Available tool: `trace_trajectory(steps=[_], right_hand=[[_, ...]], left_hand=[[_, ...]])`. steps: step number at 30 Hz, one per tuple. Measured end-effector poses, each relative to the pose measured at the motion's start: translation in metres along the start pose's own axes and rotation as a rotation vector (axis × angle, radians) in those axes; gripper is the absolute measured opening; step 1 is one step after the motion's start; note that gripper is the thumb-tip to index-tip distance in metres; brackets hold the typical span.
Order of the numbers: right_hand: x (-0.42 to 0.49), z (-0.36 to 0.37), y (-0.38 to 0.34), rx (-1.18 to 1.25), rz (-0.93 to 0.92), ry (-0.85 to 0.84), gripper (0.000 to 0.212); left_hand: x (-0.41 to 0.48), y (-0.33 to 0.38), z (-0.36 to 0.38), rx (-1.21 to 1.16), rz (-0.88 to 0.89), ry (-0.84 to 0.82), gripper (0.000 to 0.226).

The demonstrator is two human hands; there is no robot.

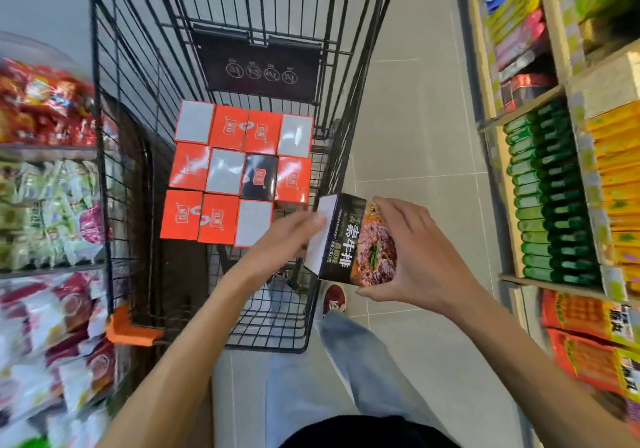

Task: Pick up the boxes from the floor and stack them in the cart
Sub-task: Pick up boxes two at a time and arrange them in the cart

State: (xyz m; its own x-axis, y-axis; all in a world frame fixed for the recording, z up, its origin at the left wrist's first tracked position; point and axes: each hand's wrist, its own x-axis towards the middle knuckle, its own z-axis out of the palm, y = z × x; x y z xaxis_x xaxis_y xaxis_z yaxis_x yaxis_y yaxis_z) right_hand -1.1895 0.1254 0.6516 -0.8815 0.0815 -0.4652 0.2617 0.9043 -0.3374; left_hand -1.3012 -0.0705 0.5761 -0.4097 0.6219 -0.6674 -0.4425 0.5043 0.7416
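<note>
A black box (349,239) with a food picture and white lettering hangs over the cart's right rim, tilted. My right hand (412,257) grips its right side, fingers curled over the top and thumb under the bottom. My left hand (287,239) rests with straight fingers on the box's white left end. Inside the black wire cart (138,101) several boxes (239,170) with orange, white and black tops lie packed in three rows. The spot at the near right of the rows is bare.
Shelves of snack packets (52,187) stand close on the left. Shelves with green and yellow packets (554,187) line the right. Grey tiled floor (415,118) runs beside the cart. My jeans leg and red shoe (334,298) stand right of the cart.
</note>
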Motion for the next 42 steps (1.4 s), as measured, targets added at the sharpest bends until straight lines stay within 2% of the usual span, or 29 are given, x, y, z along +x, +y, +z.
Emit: trace_trajectory(steps=[5,9,11,13,15,18,22,24,25,28,29,31,34,42], right_hand=[[0.003,0.01,-0.006,0.037,-0.086,0.026,0.128],[0.011,0.012,-0.013,0.067,-0.156,0.021,0.133],[0.018,0.01,-0.019,0.145,-0.163,0.001,0.13],[0.03,0.008,-0.025,0.322,-0.056,0.003,0.118],[0.052,0.013,-0.02,0.52,0.095,0.093,0.104],[0.097,0.029,-0.001,0.612,0.314,0.202,0.091],[0.156,0.044,0.013,0.744,0.489,0.178,0.083],[0.182,0.047,0.017,0.809,0.542,0.199,0.078],[0.194,0.046,0.017,0.843,0.559,0.222,0.07],[0.226,0.045,0.018,0.965,0.574,0.323,0.025],[0.235,0.043,0.017,1.032,0.587,0.375,0.019],[0.247,0.041,0.016,1.127,0.623,0.457,0.023],[0.252,0.048,0.019,1.109,0.617,0.508,0.034],[0.254,0.055,0.023,1.029,0.596,0.524,0.041]], left_hand=[[-0.027,0.013,-0.001,0.065,-0.022,0.091,0.077],[-0.043,0.02,-0.008,0.071,-0.038,0.191,0.059],[-0.054,0.016,-0.015,0.081,-0.037,0.289,0.059],[-0.065,0.005,-0.025,0.102,-0.042,0.393,0.075],[-0.074,-0.007,-0.037,0.103,-0.05,0.494,0.083],[-0.074,-0.024,-0.052,0.139,-0.079,0.602,0.081],[-0.041,-0.047,-0.058,0.317,-0.144,0.675,0.083],[-0.018,-0.057,-0.055,0.395,-0.154,0.666,0.091],[-0.006,-0.063,-0.052,0.434,-0.158,0.653,0.096],[0.027,-0.076,-0.036,0.531,-0.192,0.622,0.097],[0.037,-0.079,-0.03,0.55,-0.202,0.623,0.097],[0.057,-0.086,-0.02,0.582,-0.219,0.637,0.097],[0.086,-0.097,-0.009,0.659,-0.218,0.686,0.095],[0.131,-0.115,0.0,0.794,-0.271,0.827,0.098]])
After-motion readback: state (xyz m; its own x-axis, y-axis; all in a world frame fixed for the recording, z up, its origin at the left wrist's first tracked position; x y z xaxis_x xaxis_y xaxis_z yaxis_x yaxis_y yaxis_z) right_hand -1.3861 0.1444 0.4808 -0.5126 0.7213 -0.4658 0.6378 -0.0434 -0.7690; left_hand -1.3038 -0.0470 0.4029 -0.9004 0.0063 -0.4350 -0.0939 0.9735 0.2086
